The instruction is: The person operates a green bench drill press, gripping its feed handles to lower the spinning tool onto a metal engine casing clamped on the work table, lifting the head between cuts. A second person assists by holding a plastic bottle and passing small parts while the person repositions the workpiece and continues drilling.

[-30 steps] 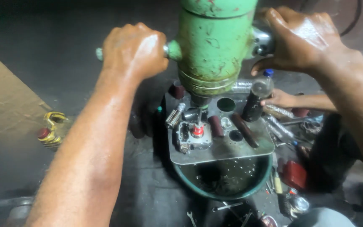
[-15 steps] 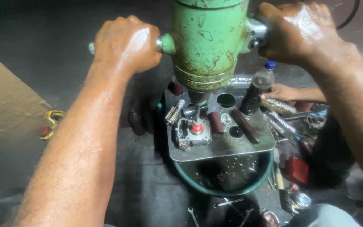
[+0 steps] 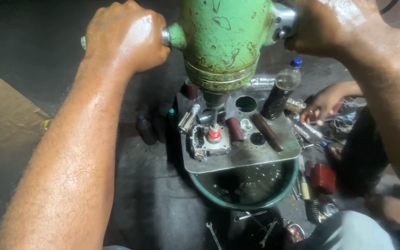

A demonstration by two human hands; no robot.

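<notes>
A large green power drill (image 3: 222, 41) with chipped paint points straight down. My left hand (image 3: 123, 37) is closed around its left side handle, and my right hand (image 3: 336, 25) is closed around its right side handle. The drill's bit (image 3: 215, 121) meets a red-tipped part (image 3: 214, 134) in a small metal engine piece (image 3: 208, 141). That piece rests on a flat metal plate (image 3: 251, 157) with round holes, laid over a dark green basin (image 3: 244, 187).
On the plate lie brown cylinders (image 3: 267, 132) and a metal socket (image 3: 187, 120). A plastic bottle of dark liquid (image 3: 281, 92) stands behind. Another person's hand (image 3: 322, 104) reaches among parts at right. Wrenches (image 3: 214, 234) lie on the dark floor below; small bottles (image 3: 145, 129) stand at left.
The drill and both of my hands have risen in view and come closer to the camera. The other person's hand at right has shifted among the parts.
</notes>
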